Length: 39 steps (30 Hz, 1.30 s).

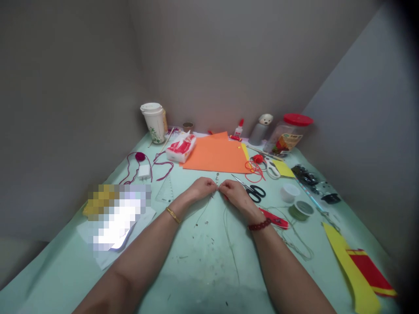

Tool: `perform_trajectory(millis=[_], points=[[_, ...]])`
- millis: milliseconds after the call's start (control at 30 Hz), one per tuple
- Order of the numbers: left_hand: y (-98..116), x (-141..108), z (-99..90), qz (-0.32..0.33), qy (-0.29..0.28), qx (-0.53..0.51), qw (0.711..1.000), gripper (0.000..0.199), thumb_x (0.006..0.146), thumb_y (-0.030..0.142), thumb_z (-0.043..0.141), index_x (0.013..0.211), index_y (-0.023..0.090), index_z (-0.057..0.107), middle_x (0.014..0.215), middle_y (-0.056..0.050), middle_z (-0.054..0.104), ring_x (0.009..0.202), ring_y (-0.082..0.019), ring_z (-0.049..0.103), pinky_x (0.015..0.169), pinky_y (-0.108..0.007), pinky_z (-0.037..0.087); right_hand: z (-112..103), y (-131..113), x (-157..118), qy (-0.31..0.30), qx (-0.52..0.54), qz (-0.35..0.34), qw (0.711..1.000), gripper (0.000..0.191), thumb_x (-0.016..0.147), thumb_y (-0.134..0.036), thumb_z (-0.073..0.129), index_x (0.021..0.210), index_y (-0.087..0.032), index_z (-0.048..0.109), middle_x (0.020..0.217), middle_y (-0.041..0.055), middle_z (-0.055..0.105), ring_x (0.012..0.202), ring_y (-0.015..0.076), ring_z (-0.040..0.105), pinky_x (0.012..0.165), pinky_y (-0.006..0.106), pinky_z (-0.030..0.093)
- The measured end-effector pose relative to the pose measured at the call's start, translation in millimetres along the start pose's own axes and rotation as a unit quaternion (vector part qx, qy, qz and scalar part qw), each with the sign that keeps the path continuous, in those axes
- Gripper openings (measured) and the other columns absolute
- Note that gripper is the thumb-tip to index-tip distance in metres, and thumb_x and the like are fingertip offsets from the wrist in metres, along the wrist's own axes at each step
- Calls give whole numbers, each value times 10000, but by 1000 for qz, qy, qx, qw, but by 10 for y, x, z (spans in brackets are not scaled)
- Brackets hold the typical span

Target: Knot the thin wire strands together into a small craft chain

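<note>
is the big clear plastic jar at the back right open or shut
Shut: the red plastic lid sits over the top of the clear plastic jar, covering its mouth.

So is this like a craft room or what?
It looks like a craft table, maybe in a small corner. You can see black-handled pointed scissors, big orange paper sheets and a small white glue bottle with a red cap.
</note>
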State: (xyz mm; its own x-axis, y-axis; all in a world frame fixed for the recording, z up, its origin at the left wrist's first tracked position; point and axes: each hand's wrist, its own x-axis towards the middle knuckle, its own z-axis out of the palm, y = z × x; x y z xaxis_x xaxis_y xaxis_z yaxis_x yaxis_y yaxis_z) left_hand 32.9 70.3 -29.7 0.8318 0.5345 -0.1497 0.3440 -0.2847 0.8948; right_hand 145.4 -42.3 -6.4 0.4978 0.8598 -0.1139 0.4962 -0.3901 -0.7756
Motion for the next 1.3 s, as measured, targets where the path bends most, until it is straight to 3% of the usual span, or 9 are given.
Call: perform_trajectory(millis=[333, 500, 700, 800, 900, 967, 1100, 1200, 1300], points=[[6, -17, -4, 9, -30, -11, 999, 278, 686, 346, 520, 751, 116, 662, 592, 18, 517, 573, -92, 423, 516, -197, 307, -146, -25, -270, 5, -101, -2, 995, 117, 703, -201, 459, 610, -180, 527, 529, -8, 563, 498, 108, 445, 519, 233, 293], [39, -51, -41, -4, -31, -14, 999, 259, 679, 335, 520, 726, 116, 650, 556, 24, 496, 528, -86, 401, 491, -196, 299, -206, -15, -532, -2, -62, 25, 998, 173, 728, -246, 452, 584, -181, 520, 504, -13, 539, 481, 109, 431, 513, 238, 302], [54, -258, -146, -30, -67, -32, 997, 230, 701, 309, 494, 711, 114, 616, 510, 35, 462, 419, -61, 317, 422, -201, 234, -132, -13, -815, -3, -4, 58, 998, 208, 745, -283, 452, 585, -175, 531, 498, -5, 546, 460, 108, 428, 486, 234, 300], [49, -356, -160, -38, -49, -54, 997, 256, 719, 309, 484, 781, 108, 628, 576, 19, 516, 416, -51, 315, 417, -196, 229, -64, -20, -904, -11, 20, 49, 999, 228, 752, -301, 450, 575, -175, 519, 482, -16, 509, 449, 99, 405, 471, 230, 293], [92, -403, -132, -7, -16, -16, 1000, 234, 702, 308, 527, 749, 110, 642, 605, 9, 545, 472, -60, 379, 453, -188, 272, 2, -55, -948, -25, 38, 40, 998, 217, 742, -313, 466, 586, -171, 522, 484, -30, 475, 440, 90, 384, 453, 230, 286], [148, -415, -94, 13, 11, 17, 1000, 197, 674, 291, 571, 715, 117, 652, 630, 6, 571, 546, -76, 450, 507, -187, 321, 48, -86, -963, -37, 54, 52, 997, 207, 737, -326, 473, 622, -168, 541, 483, -37, 457, 416, 85, 367, 426, 231, 274], [267, -421, -6, -5, 47, 63, 997, 139, 664, 248, 596, 672, 129, 667, 608, 5, 588, 590, -105, 502, 519, -204, 333, 143, -136, -985, -40, 108, 88, 989, 236, 751, -379, 464, 730, -166, 565, 517, -29, 489, 369, 87, 368, 363, 232, 262], [320, -440, 77, -77, 19, 0, 997, 129, 693, 229, 577, 636, 128, 632, 583, -10, 600, 530, -107, 503, 493, -214, 356, 207, -162, -1015, -36, 125, 102, 986, 237, 746, -395, 483, 744, -170, 555, 518, -21, 502, 358, 87, 386, 348, 228, 271], [327, -469, 169, -134, -29, -164, 977, 116, 750, 128, 467, 654, 123, 532, 589, -33, 610, 508, -122, 561, 492, -227, 421, 262, -177, -1046, -36, 113, 101, 988, 246, 749, -411, 493, 730, -172, 548, 538, 2, 531, 384, 99, 431, 350, 227, 294]])
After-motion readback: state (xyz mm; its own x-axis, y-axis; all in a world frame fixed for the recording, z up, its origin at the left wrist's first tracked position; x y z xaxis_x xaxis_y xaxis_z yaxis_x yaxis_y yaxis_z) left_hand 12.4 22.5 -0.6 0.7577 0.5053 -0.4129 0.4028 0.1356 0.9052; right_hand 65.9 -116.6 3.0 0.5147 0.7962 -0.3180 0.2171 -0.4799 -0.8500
